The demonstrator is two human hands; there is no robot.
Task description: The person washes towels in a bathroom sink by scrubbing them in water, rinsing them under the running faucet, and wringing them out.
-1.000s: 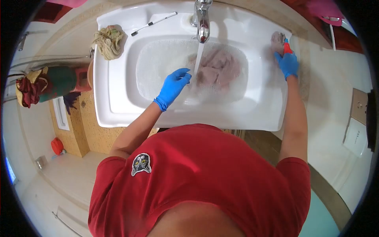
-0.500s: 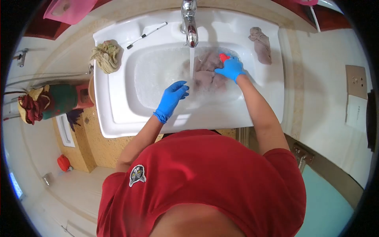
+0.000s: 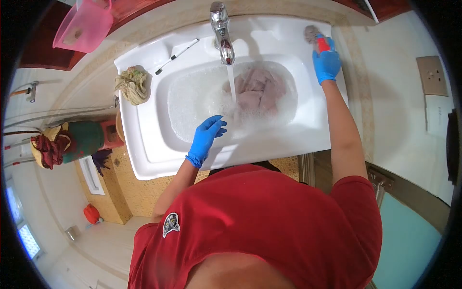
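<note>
My left hand (image 3: 205, 138), in a blue glove, hovers over the soapy water at the front of the white sink (image 3: 144, 159), fingers slightly curled and apart, holding nothing. In my right hand (image 3: 327, 63), also gloved in blue, is a red object (image 3: 323, 45); its full shape is hidden by the fingers. That hand is at the sink's back right corner, over a bunched greyish cloth (image 3: 312, 33) that it partly covers. A pinkish-grey cloth (image 3: 260, 89) lies in the foamy water, beside the stream running from the chrome faucet (image 3: 223, 36).
A yellowish-green cloth (image 3: 132, 86) lies on the sink's left rim. Near it is a black-and-white pen-like stick (image 3: 176, 57). A pink basket (image 3: 86, 26) is at the upper left, and a green container (image 3: 86, 139) stands left of the sink.
My right hand moved with the red object from the right corner to the cloth in the water, then back to the corner. My left hand stays over the basin. The view has shifted.
</note>
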